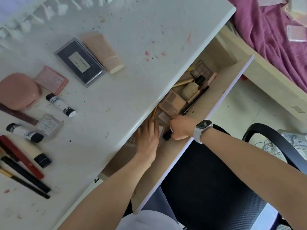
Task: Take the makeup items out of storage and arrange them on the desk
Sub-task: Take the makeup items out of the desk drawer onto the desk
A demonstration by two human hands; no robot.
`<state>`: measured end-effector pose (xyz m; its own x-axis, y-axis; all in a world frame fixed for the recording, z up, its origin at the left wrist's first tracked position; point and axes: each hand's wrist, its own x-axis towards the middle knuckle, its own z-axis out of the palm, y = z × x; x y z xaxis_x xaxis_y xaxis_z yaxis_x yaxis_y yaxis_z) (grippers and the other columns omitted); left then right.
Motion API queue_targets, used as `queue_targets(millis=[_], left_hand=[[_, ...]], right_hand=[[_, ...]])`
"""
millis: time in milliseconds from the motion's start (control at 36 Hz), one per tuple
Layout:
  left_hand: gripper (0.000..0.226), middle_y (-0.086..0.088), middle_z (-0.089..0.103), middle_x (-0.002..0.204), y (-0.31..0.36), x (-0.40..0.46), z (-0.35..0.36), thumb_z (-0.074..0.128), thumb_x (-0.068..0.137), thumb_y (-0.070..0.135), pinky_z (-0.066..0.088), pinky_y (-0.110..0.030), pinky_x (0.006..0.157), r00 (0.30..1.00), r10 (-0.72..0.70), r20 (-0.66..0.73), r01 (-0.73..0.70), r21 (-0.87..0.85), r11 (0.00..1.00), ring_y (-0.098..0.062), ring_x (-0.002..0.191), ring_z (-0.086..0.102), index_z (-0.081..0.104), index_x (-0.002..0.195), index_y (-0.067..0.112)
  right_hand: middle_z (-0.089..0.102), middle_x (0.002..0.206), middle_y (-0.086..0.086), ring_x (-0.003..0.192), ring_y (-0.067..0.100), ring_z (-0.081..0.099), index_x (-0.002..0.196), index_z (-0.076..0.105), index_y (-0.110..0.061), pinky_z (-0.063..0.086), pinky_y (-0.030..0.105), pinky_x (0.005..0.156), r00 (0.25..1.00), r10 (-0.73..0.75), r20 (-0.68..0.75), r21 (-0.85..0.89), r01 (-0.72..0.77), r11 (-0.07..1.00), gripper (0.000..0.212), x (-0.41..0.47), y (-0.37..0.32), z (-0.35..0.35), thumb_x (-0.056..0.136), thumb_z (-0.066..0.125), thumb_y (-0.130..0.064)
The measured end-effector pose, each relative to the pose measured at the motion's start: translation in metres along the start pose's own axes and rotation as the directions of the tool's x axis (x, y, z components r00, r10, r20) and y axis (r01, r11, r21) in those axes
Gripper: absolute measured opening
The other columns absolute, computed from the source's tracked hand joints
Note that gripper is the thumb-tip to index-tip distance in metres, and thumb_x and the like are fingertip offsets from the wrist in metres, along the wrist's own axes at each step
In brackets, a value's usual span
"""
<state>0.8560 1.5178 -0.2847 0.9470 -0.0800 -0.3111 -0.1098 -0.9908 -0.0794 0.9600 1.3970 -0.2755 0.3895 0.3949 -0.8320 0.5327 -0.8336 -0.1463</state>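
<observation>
- Both forearms come in from the bottom and reach into the open drawer (221, 90) under the table (132, 80).
- Right hand (180, 128), the one with the watch (201, 129), is curled round a small dark item (167, 136), looks like a tube or stick, down in the drawer.
- Left hand (147, 135) lies mostly flat with fingers straight, reaching in under the table edge near a gold-handled brush (154, 112). Not gripping anything as far as I can see.
- Still in the drawer: a tan palette (172, 102), an eyeshadow palette (201, 70), a pale round bottle (189, 89) and a black pencil (194, 101).
- Already laid out on the table: dark flat case (80, 62), beige tube (103, 52), pink compact (18, 91), a red stick (21, 156).
- Risk imo: lifting that dark item could bump the knuckles on the overhanging table edge and drop it. The flat hand could also drag loose pencils deeper back.
</observation>
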Motion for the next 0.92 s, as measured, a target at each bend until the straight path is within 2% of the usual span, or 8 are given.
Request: queue_targets(millis=[111, 194, 361, 500, 694, 750, 833, 917], left_hand=[[0.044, -0.004, 0.054, 0.115, 0.002, -0.001, -0.002, 0.065, 0.080, 0.011, 0.042, -0.037, 0.097, 0.997, 0.051, 0.061, -0.050, -0.018, 0.999, -0.023, 0.109, 0.055, 0.054, 0.122, 0.013], [0.025, -0.004, 0.060, 0.098, 0.003, -0.003, -0.007, 0.064, 0.077, 0.012, 0.037, -0.046, 0.107, 0.990, 0.139, -0.002, -0.139, -0.017, 0.990, -0.023, 0.097, 0.060, 0.063, 0.101, 0.014], [0.018, 0.002, 0.063, 0.059, 0.001, -0.006, -0.024, 0.080, 0.057, 0.027, 0.054, -0.032, 0.079, 0.964, 0.249, -0.088, -0.258, -0.102, 0.961, -0.017, 0.062, 0.062, 0.066, 0.063, 0.018], [0.016, 0.005, 0.061, 0.061, -0.009, -0.012, -0.044, 0.081, 0.055, 0.017, 0.049, -0.024, 0.057, 0.950, 0.296, -0.097, -0.307, -0.127, 0.943, -0.014, 0.058, 0.059, 0.067, 0.062, 0.020], [0.021, -0.003, 0.064, 0.082, -0.021, -0.028, -0.083, 0.075, 0.075, 0.012, 0.052, -0.031, 0.059, 0.988, 0.061, -0.144, -0.119, -0.445, 0.888, -0.021, 0.073, 0.061, 0.067, 0.095, 0.011], [0.023, -0.005, 0.063, 0.097, -0.023, -0.035, -0.091, 0.062, 0.088, 0.017, 0.053, -0.034, 0.068, 0.995, -0.016, -0.096, -0.042, -0.576, 0.816, -0.022, 0.086, 0.060, 0.061, 0.110, 0.010], [0.029, 0.002, 0.061, 0.114, -0.031, -0.043, -0.098, 0.049, 0.096, 0.026, 0.050, -0.030, 0.085, 0.987, -0.157, -0.016, 0.079, -0.811, 0.580, -0.014, 0.103, 0.058, 0.053, 0.122, 0.014], [0.017, 0.008, 0.063, 0.103, -0.045, -0.049, -0.103, 0.052, 0.095, 0.026, 0.049, -0.015, 0.077, 0.947, -0.314, 0.068, 0.168, -0.938, 0.302, -0.006, 0.093, 0.060, 0.055, 0.110, 0.019]], right_hand=[[0.051, 0.074, 0.004, 0.071, 0.023, 0.051, 0.085, 0.056, -0.009, 0.035, 0.026, 0.050, 0.998, 0.032, 0.045, -0.041, -0.030, 0.999, 0.023, -0.003, 0.000, -0.010, 0.086, 0.052, -0.032], [0.044, 0.066, 0.000, 0.064, 0.018, 0.044, 0.064, 0.042, -0.015, 0.037, 0.028, 0.068, 0.994, 0.110, 0.013, -0.137, -0.107, 0.985, 0.028, -0.002, 0.000, -0.013, 0.087, 0.052, -0.026], [0.042, 0.065, -0.003, 0.058, 0.015, 0.039, 0.063, 0.036, -0.020, 0.033, 0.032, 0.073, 0.982, 0.178, -0.064, -0.211, -0.187, 0.959, 0.038, 0.003, 0.007, -0.019, 0.087, 0.059, -0.036], [0.045, 0.060, -0.003, 0.051, 0.014, 0.040, 0.059, 0.041, -0.017, 0.034, 0.025, 0.051, 0.980, 0.162, -0.111, -0.192, -0.181, 0.964, 0.042, -0.004, 0.017, -0.029, 0.086, 0.061, -0.042], [0.058, 0.074, 0.007, 0.064, 0.023, 0.053, 0.076, 0.057, -0.009, 0.041, 0.031, 0.053, 0.980, 0.113, -0.161, 0.109, -0.096, 0.989, 0.022, -0.034, 0.027, -0.034, 0.083, 0.058, -0.030], [0.061, 0.085, 0.008, 0.075, 0.022, 0.056, 0.098, 0.063, -0.011, 0.045, 0.032, 0.065, 0.975, 0.105, -0.196, 0.347, -0.031, 0.937, 0.024, -0.045, 0.030, -0.036, 0.083, 0.061, -0.030], [0.045, 0.066, 0.000, 0.057, 0.009, 0.038, 0.099, 0.065, -0.024, 0.028, 0.018, 0.051, 0.949, 0.125, -0.291, 0.634, 0.093, 0.768, 0.017, -0.061, 0.030, -0.042, 0.083, 0.065, -0.030], [0.041, 0.064, -0.005, 0.057, 0.009, 0.040, 0.096, 0.063, -0.030, 0.029, 0.017, 0.053, 0.912, 0.247, -0.328, 0.836, 0.158, 0.526, 0.013, -0.072, 0.022, -0.049, 0.084, 0.067, -0.029]])
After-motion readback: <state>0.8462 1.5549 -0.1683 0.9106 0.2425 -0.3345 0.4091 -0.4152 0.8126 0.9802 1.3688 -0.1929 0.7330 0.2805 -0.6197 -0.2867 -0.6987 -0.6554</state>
